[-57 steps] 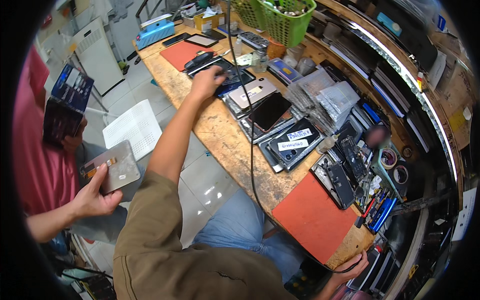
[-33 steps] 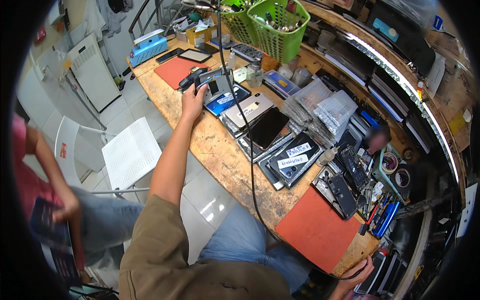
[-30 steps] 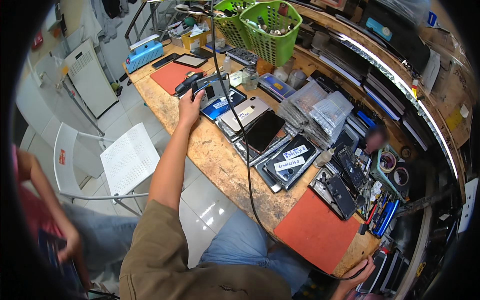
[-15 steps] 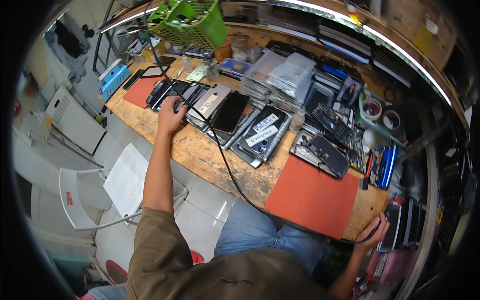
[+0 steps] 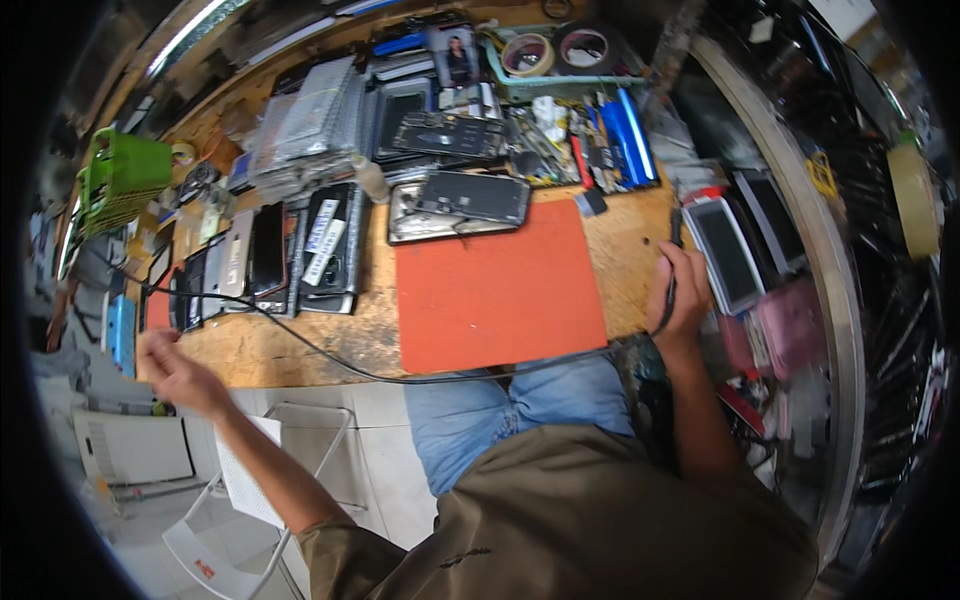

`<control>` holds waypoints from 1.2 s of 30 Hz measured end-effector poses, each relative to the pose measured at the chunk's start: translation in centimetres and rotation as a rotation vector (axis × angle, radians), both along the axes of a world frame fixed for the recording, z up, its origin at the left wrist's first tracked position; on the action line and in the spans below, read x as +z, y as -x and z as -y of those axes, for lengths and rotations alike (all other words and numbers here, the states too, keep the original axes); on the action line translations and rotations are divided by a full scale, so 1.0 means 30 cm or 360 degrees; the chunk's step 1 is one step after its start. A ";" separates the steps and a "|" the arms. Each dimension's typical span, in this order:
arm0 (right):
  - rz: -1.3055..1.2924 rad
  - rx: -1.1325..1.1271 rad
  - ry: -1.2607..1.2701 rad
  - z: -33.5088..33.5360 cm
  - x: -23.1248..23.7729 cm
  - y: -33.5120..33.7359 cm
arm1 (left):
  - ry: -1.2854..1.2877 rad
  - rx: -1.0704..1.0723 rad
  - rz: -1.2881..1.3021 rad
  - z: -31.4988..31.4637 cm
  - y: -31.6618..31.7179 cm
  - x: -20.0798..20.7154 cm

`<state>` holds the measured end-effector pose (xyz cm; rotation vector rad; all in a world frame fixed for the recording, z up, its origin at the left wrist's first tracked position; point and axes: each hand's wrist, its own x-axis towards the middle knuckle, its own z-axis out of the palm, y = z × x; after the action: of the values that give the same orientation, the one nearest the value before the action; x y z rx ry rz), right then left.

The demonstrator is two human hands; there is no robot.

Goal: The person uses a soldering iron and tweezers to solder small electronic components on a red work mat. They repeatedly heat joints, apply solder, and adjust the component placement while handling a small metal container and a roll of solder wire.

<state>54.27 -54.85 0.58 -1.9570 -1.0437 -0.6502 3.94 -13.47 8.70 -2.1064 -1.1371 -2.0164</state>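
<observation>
My right hand (image 5: 682, 300) rests at the right end of the wooden bench (image 5: 260, 352), shut on a thin black tool (image 5: 673, 240) with a cable. The black cable (image 5: 400, 378) runs from that hand along the bench's front edge, below the orange mat (image 5: 500, 290), to a row of phones (image 5: 262, 255) at the left. My left hand (image 5: 178, 372) is blurred and hangs off the bench's front left edge, fingers loosely apart, with nothing visible in it. It is nearest the dark phones at the bench's left end (image 5: 190, 300).
An opened phone (image 5: 470, 197) lies just behind the mat. Tape rolls (image 5: 528, 52) and blue tools (image 5: 625, 135) sit at the back, a green basket (image 5: 125, 180) far left. White and pink devices (image 5: 728, 255) lie right of my right hand. A white chair (image 5: 250, 480) stands below the bench.
The view has swung right along the bench. My left hand has left the phones and pulled back off the bench's edge. My right hand now shows fully, holding the tool.
</observation>
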 end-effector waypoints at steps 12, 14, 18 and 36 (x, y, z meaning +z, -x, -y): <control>-0.0017 -0.0091 -0.0073 -0.018 -0.002 0.001 | -0.1222 -0.1801 -0.1957 0.690 -0.680 0.607; -0.0011 -0.0111 -0.0069 -0.010 0.001 0.005 | -0.1211 -0.1857 -0.2017 0.725 -0.741 0.601; 0.0014 -0.0104 -0.0053 -0.007 -0.005 0.002 | -0.1211 -0.1890 -0.2065 0.761 -0.786 0.592; -0.0045 -0.0086 -0.0019 -0.018 -0.003 0.006 | -0.1133 -0.1885 -0.2182 0.797 -0.782 0.615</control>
<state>54.09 -54.31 0.51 -1.9844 -0.9702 -0.6549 27.41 -37.38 27.15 -2.7726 0.9859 -0.2470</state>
